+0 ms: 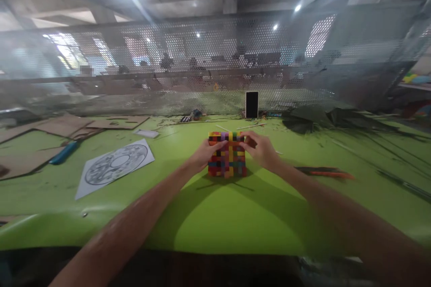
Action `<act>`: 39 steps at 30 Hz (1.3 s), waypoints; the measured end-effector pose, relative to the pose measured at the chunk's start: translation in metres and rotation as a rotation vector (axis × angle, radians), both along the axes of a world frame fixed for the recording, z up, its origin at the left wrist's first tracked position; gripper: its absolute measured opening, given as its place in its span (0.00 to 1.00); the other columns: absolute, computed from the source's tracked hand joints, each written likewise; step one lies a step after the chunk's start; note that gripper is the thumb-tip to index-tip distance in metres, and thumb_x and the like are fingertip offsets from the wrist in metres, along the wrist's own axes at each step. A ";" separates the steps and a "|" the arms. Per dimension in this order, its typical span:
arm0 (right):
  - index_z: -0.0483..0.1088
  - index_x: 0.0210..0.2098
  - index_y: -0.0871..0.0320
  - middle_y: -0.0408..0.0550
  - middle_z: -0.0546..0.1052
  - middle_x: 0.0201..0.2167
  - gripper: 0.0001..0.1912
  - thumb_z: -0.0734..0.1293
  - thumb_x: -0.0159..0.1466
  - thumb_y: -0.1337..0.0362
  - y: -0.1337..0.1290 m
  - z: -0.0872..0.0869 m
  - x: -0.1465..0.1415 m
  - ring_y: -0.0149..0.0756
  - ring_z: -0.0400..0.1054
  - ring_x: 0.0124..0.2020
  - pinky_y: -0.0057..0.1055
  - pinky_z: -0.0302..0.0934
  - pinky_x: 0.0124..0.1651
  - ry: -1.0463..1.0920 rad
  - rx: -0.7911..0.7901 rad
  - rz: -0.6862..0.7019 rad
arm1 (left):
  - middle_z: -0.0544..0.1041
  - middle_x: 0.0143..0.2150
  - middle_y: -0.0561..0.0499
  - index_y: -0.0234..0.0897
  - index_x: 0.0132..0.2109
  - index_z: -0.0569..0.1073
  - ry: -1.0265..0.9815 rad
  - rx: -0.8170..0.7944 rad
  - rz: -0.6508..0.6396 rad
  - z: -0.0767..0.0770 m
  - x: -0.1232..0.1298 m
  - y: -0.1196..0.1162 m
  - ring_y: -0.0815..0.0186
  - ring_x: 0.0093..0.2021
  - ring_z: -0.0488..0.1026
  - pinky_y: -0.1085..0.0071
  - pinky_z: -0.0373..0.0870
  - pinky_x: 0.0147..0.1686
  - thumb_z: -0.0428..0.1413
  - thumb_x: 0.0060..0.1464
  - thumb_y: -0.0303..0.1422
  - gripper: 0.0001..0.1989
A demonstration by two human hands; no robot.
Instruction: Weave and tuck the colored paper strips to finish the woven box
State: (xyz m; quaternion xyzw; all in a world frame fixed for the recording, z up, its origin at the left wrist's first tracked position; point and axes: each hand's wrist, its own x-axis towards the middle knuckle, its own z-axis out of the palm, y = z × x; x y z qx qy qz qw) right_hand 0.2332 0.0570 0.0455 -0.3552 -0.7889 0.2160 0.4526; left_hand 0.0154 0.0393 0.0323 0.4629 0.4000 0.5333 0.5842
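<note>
A small block woven from strips of red, yellow, purple, green, blue and black (pixel 227 161) stands upright over the green table (pixel 215 219). My left hand (pixel 205 152) grips its left side, with the thumb across the front face. At the upper right corner, my right hand (pixel 261 147) has thumb and index finger closed on the block's edge. Whether a loose strip lies between those fingertips is too blurred to tell. The fingers behind the block are hidden.
Cardboard pieces (pixel 67 124), a blue cutter (pixel 63 152) and a printed circular pattern (pixel 116 161) lie left. A black-screened device (pixel 251 104) stands at the back by a mesh partition (pixel 202 63). Dark leaf-like strips (pixel 313 119) and orange-black strips (pixel 325 173) lie right.
</note>
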 end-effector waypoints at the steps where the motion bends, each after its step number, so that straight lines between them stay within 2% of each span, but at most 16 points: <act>1: 0.74 0.41 0.53 0.47 0.79 0.35 0.06 0.69 0.64 0.62 -0.001 0.000 -0.001 0.38 0.69 0.31 0.36 0.62 0.37 -0.050 0.024 0.003 | 0.85 0.40 0.46 0.36 0.43 0.81 0.007 -0.003 -0.001 0.000 0.000 0.000 0.59 0.37 0.82 0.60 0.80 0.42 0.73 0.45 0.39 0.19; 3: 0.75 0.39 0.54 0.51 0.80 0.40 0.05 0.67 0.65 0.64 -0.001 0.001 -0.002 0.40 0.71 0.34 0.37 0.63 0.38 -0.102 0.040 0.016 | 0.85 0.41 0.46 0.36 0.44 0.81 0.022 -0.005 -0.003 0.000 0.000 -0.001 0.58 0.37 0.82 0.59 0.80 0.43 0.73 0.45 0.40 0.20; 8: 0.71 0.34 0.55 0.46 0.74 0.31 0.05 0.71 0.61 0.63 -0.005 0.004 -0.004 0.37 0.66 0.31 0.34 0.64 0.35 -0.066 -0.027 0.020 | 0.85 0.40 0.45 0.35 0.43 0.82 0.024 0.024 -0.017 0.003 0.004 -0.005 0.59 0.36 0.82 0.61 0.80 0.42 0.74 0.42 0.42 0.22; 13: 0.63 0.32 0.53 0.41 0.70 0.26 0.13 0.72 0.60 0.58 -0.001 0.010 0.001 0.36 0.69 0.27 0.36 0.69 0.30 0.178 -0.355 0.215 | 0.85 0.39 0.45 0.34 0.40 0.83 0.068 0.048 -0.063 0.007 -0.002 -0.003 0.60 0.36 0.82 0.61 0.80 0.44 0.76 0.36 0.38 0.22; 15: 0.63 0.33 0.54 0.39 0.69 0.23 0.14 0.73 0.60 0.57 0.002 0.012 0.004 0.34 0.68 0.24 0.33 0.67 0.28 0.243 -0.409 0.254 | 0.85 0.40 0.44 0.34 0.39 0.83 0.067 0.046 -0.045 0.008 -0.004 -0.001 0.60 0.37 0.82 0.60 0.80 0.45 0.77 0.35 0.37 0.22; 19: 0.70 0.37 0.56 0.42 0.72 0.29 0.10 0.73 0.58 0.61 0.006 0.017 0.008 0.29 0.65 0.24 0.27 0.60 0.23 0.195 -0.289 0.197 | 0.85 0.39 0.45 0.34 0.40 0.83 0.069 0.054 -0.004 0.008 -0.003 -0.001 0.58 0.37 0.82 0.57 0.80 0.45 0.76 0.35 0.38 0.22; 22: 0.76 0.41 0.55 0.48 0.76 0.37 0.09 0.70 0.60 0.63 0.006 0.021 0.010 0.33 0.70 0.30 0.30 0.66 0.27 0.125 -0.223 0.223 | 0.85 0.38 0.44 0.34 0.41 0.83 0.093 0.044 -0.005 0.006 -0.003 0.000 0.58 0.36 0.82 0.58 0.80 0.44 0.76 0.36 0.39 0.24; 25: 0.79 0.39 0.54 0.51 0.78 0.41 0.08 0.70 0.61 0.61 0.006 0.024 0.014 0.35 0.72 0.33 0.35 0.71 0.33 0.054 -0.172 0.249 | 0.85 0.40 0.44 0.34 0.42 0.83 0.101 0.035 -0.023 0.005 -0.004 0.001 0.58 0.36 0.82 0.59 0.80 0.43 0.76 0.37 0.39 0.24; 29: 0.80 0.36 0.55 0.50 0.79 0.36 0.11 0.74 0.61 0.54 0.008 0.023 0.018 0.37 0.73 0.36 0.36 0.71 0.39 -0.038 -0.175 0.291 | 0.85 0.37 0.45 0.35 0.39 0.83 0.089 0.053 -0.030 0.006 -0.005 0.000 0.58 0.35 0.81 0.60 0.81 0.41 0.76 0.37 0.38 0.21; 33: 0.78 0.32 0.56 0.48 0.77 0.31 0.16 0.74 0.61 0.50 0.004 0.021 0.014 0.34 0.69 0.30 0.31 0.65 0.30 -0.044 -0.155 0.209 | 0.85 0.36 0.46 0.35 0.36 0.82 0.078 0.061 -0.022 0.010 -0.004 -0.005 0.57 0.36 0.81 0.59 0.81 0.41 0.76 0.35 0.37 0.19; 36: 0.75 0.32 0.57 0.46 0.76 0.28 0.13 0.73 0.63 0.53 -0.002 0.021 0.009 0.33 0.67 0.27 0.30 0.63 0.28 -0.041 -0.150 0.141 | 0.85 0.36 0.46 0.34 0.36 0.82 0.075 0.078 -0.024 0.011 -0.001 -0.007 0.57 0.37 0.81 0.58 0.81 0.42 0.76 0.35 0.36 0.19; 38: 0.74 0.39 0.56 0.44 0.75 0.27 0.08 0.72 0.62 0.59 -0.006 0.023 0.006 0.34 0.68 0.27 0.32 0.65 0.31 -0.010 -0.130 0.113 | 0.85 0.37 0.46 0.34 0.36 0.82 0.087 0.095 -0.026 0.012 0.000 -0.008 0.57 0.38 0.81 0.58 0.80 0.44 0.76 0.36 0.36 0.19; 39: 0.73 0.42 0.55 0.44 0.75 0.27 0.10 0.71 0.62 0.62 -0.007 0.024 0.005 0.34 0.69 0.28 0.33 0.66 0.32 0.002 -0.120 0.107 | 0.85 0.37 0.47 0.35 0.37 0.82 0.093 0.105 -0.024 0.012 0.000 -0.008 0.57 0.38 0.81 0.57 0.80 0.44 0.75 0.37 0.36 0.18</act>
